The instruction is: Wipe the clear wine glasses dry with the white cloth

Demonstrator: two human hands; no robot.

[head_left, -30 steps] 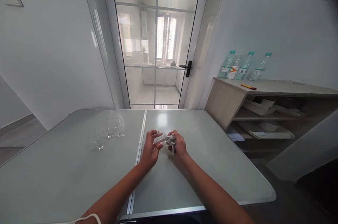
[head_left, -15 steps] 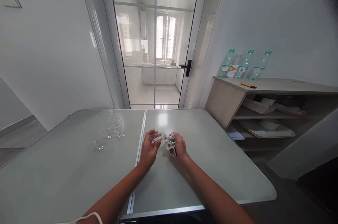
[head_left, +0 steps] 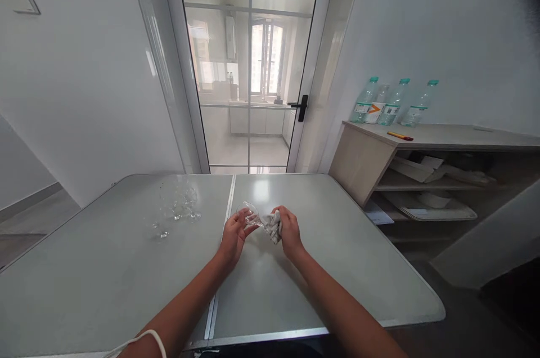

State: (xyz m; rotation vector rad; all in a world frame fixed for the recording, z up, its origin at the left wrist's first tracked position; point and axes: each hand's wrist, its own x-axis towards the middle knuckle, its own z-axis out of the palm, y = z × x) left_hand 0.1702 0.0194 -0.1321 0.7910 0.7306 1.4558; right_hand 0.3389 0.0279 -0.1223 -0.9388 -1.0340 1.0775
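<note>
Above the middle of the table, my left hand (head_left: 234, 234) is closed round the bowl of a clear stemmed glass (head_left: 252, 213), which lies tilted with its stem to the right. My right hand (head_left: 289, 231) grips a crumpled grey-white cloth (head_left: 273, 227) pressed around the stem end of that glass. The cloth hides the glass's foot. Over on the left of the table stand several more clear stemmed glasses (head_left: 192, 203), hard to tell apart because they are transparent.
The pale table (head_left: 118, 290) has a metal seam running front to back. A glass door (head_left: 248, 138) with a black handle (head_left: 302, 107) is behind it. At right, a wooden shelf unit (head_left: 363, 161) carries several plastic bottles (head_left: 390, 106) and a yellow-red pen-like object (head_left: 400, 136).
My left hand has shifted slightly left and down along the bowl, and the glass has turned a little. The cloth is bunched differently in my right hand. The view has moved slightly.
</note>
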